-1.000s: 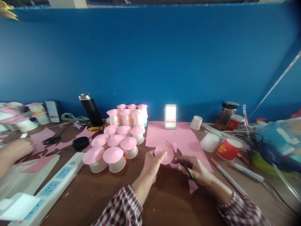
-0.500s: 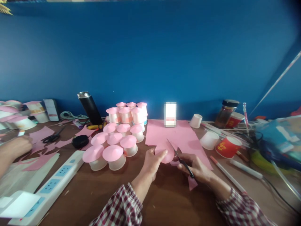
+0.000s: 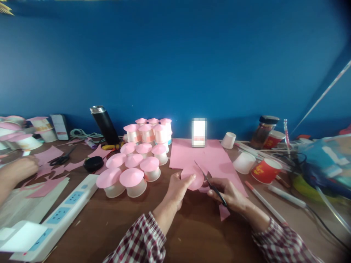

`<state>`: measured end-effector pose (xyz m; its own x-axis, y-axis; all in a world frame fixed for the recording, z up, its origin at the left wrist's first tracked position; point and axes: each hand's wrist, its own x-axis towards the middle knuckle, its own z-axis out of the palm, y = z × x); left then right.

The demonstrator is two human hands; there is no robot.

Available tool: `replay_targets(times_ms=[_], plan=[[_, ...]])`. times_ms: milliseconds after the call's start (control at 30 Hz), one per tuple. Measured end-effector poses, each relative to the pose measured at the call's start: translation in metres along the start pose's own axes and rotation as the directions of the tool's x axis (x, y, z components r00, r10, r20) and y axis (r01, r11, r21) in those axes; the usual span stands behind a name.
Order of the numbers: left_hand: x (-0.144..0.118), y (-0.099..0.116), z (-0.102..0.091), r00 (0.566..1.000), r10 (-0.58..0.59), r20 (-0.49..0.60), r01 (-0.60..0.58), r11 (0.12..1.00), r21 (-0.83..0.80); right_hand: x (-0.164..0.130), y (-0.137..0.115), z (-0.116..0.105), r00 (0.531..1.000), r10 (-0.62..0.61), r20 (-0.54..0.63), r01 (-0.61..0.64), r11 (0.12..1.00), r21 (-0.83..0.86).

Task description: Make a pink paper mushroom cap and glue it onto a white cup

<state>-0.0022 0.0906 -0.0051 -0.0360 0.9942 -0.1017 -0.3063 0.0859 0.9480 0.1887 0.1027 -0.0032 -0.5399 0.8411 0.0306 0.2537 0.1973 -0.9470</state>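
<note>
Between thumb and fingers, my left hand (image 3: pixel 177 188) pinches a round pink paper disc (image 3: pixel 192 178). My right hand (image 3: pixel 229 193) grips black-handled scissors (image 3: pixel 218 193), their blades parted and pointing up-left beside the disc's right edge. Pink paper scraps (image 3: pixel 224 212) lie under and beside the scissors. Behind both hands lies a stack of pink paper sheets (image 3: pixel 216 155). To the left stand several white paper cups capped with pink paper cones (image 3: pixel 133 178). Where the disc meets the blades is partly hidden by my right fingers.
A white power strip (image 3: pixel 63 215) crosses the left side. Another person's hand (image 3: pixel 24 168) is at far left, near paper scraps and other scissors (image 3: pixel 60 159). A black flask (image 3: pixel 105 126) leans at the wall. Paper cups (image 3: pixel 267 170), a jar (image 3: pixel 261 131) and a glue gun (image 3: pixel 286 196) stand or lie right.
Hardly anything differs. The disc shows slightly rounder at its top left, while both my hands and the scissors stay almost in place.
</note>
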Motion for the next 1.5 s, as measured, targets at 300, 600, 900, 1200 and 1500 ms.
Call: replay_targets(times_ms=[300, 600, 900, 1200, 1500], plan=[[-0.0020, -0.0003, -0.0003, 1.000, 0.001, -0.001, -0.001, 1.000, 0.008, -0.0002, -0.0024, -0.0002, 1.000, -0.005, -0.002, 0.005, 1.000, -0.025], [-0.0001, 0.0016, -0.0006, 0.999, -0.011, -0.038, 0.012, 1.000, 0.019, -0.0002, -0.0028, 0.0010, 1.000, 0.002, -0.024, -0.003, 0.999, -0.035], [0.0004, 0.0014, 0.0001, 0.999, -0.012, -0.048, 0.011, 1.000, -0.019, -0.0003, -0.0028, 0.0019, 0.999, 0.003, -0.042, -0.005, 0.999, -0.046], [0.0017, 0.0007, -0.0010, 0.996, -0.002, -0.092, 0.003, 1.000, 0.008, -0.0002, -0.0008, 0.0006, 0.999, 0.026, -0.032, -0.028, 0.997, -0.077], [0.0015, 0.0009, -0.0007, 0.998, 0.006, -0.070, -0.002, 0.998, 0.056, -0.0003, -0.0007, 0.0014, 0.999, 0.026, -0.019, -0.027, 0.999, -0.043]])
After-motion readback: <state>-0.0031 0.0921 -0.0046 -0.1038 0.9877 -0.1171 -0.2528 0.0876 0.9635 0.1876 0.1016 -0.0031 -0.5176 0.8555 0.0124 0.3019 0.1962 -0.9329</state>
